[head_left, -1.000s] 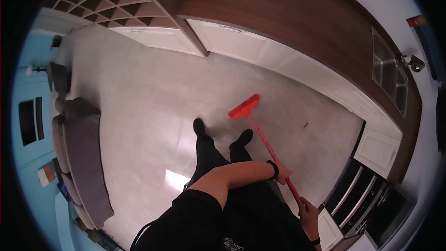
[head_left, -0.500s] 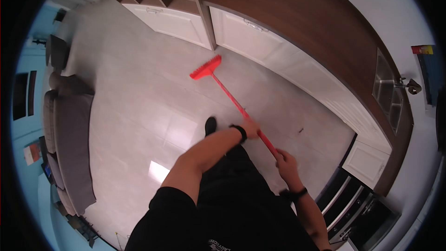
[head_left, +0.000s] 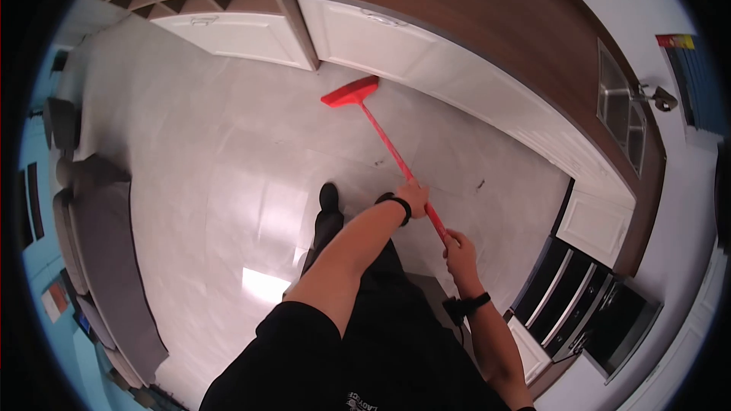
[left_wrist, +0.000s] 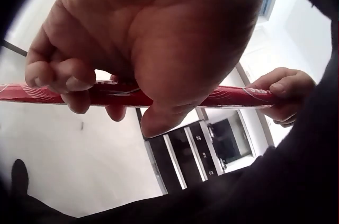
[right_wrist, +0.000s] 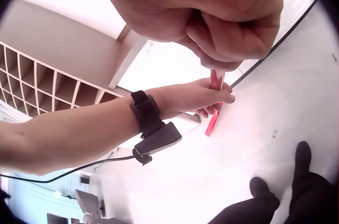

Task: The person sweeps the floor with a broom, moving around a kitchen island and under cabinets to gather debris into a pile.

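One red broom: straight round handle, broad flared head on the smooth pale floor, near the white panelled cabinets under the brown wood-grain countertop. Two hands on the handle: your left hand curls round it on the side nearer the countertop, your right hand grips it farther off. Two metal sink basins in the countertop; two dark marks on the floor before it.

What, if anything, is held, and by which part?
A red broom, by its long red handle: the left hand grips it nearer the wide red head, the right hand near its upper end.
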Motion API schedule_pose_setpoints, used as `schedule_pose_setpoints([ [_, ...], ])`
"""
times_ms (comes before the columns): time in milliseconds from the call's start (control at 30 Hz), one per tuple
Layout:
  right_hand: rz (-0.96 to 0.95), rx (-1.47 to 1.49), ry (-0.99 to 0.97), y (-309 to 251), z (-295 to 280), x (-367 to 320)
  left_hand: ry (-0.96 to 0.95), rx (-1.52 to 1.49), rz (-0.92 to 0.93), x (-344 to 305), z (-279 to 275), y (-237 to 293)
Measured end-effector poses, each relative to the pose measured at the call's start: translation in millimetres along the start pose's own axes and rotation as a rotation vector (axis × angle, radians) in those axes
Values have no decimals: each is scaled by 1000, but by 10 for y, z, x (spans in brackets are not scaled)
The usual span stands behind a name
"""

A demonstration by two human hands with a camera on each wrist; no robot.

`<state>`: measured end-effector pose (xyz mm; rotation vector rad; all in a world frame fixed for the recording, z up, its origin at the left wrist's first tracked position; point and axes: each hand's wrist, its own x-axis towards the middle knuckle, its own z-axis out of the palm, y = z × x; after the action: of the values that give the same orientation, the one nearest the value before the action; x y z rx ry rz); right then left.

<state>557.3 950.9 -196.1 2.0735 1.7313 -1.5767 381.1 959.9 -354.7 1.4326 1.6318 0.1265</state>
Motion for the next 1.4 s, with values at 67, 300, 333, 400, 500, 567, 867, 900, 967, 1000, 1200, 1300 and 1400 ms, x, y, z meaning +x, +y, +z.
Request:
schedule_pose_setpoints([
  [67,58,35,25,263,-214,-224,-82,27,91,-9,264,278],
  [300,377,217,95,1196,-722,-1238,-489,114,344,-290,1027,1202],
  [333,378,223,94,1099,-804,-1386,-493,119,344,-365,1058,1305],
  [400,421,187,90,868,-922,-1662,-501,106,465,-516,1085,1445],
  [500,452,237,33,549,-1111,-1899,-501,86,508,-665,1026,1589],
  [567,357,158,12,433,-1155,-1903,-439,77,477,-759,963,1579],
  [867,-65,-135,-339,-207,-756,-1267,-88,-3,125,-1477,261,492],
  [900,-99,-174,-397,-319,-610,-1149,-39,4,62,-1592,174,298],
  [967,-205,-282,-497,-614,-282,-956,104,-88,-49,-1856,5,-118],
  [1000,-278,-350,-538,-788,-86,-877,153,-106,-115,-2024,-148,-277],
  [1200,-712,-455,-681,-1438,1385,-572,300,-296,-489,-2765,-396,-1517],
  [1300,-801,-514,-735,-1541,2200,-565,410,-377,-633,-3119,-275,-2073],
  [1400,-838,-611,-731,-1418,2820,-669,393,-491,-727,-3325,-8,-2532],
])
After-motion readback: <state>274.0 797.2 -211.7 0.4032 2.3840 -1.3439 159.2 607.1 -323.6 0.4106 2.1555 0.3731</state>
